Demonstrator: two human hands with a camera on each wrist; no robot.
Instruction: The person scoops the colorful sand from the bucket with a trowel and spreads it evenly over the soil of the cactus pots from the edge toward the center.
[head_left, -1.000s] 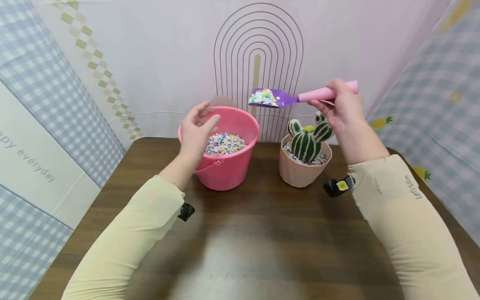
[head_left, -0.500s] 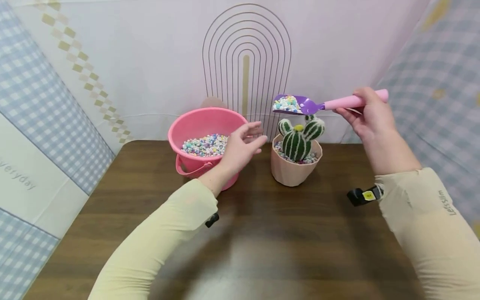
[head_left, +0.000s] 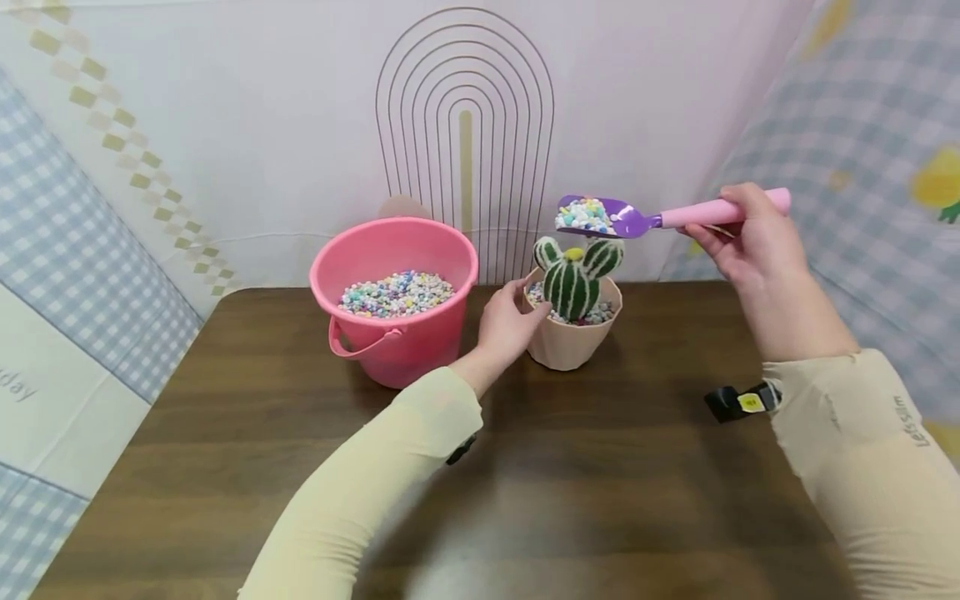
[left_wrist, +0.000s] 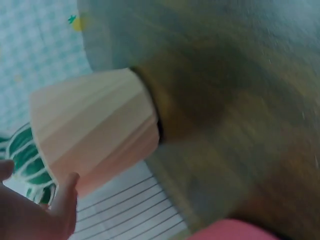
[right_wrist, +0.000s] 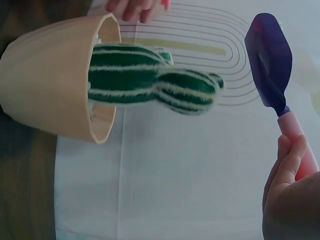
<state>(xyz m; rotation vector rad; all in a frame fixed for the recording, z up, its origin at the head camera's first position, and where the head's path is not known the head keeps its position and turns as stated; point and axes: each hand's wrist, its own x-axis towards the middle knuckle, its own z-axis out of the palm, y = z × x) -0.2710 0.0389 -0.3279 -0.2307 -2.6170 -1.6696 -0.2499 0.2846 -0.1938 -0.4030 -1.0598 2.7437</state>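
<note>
My right hand [head_left: 767,250] grips the pink handle of a small purple shovel [head_left: 633,222], held level above the cactus. Small multicoloured pebbles [head_left: 585,215] lie in its blade. In the right wrist view, the blade's dark underside shows. A green-and-white fuzzy cactus [head_left: 572,287] with a yellow top stands in a pale peach pot [head_left: 567,346], among similar pebbles. My left hand [head_left: 510,323] is at the pot's left rim, thumb and fingers spread apart. In the left wrist view, the thumb overlaps the pot's side near the rim.
A pink bucket [head_left: 442,333] partly filled with multicoloured pebbles [head_left: 397,293] stands left of the pot, its handle hanging at the front. Both stand near the back edge of the dark wooden table [head_left: 300,467]. A printed cloth backdrop [head_left: 285,125] rises behind.
My left hand has moved right from over the bucket to the pot's rim. My right hand has carried the loaded shovel rightward, from beside the cactus to above it.
</note>
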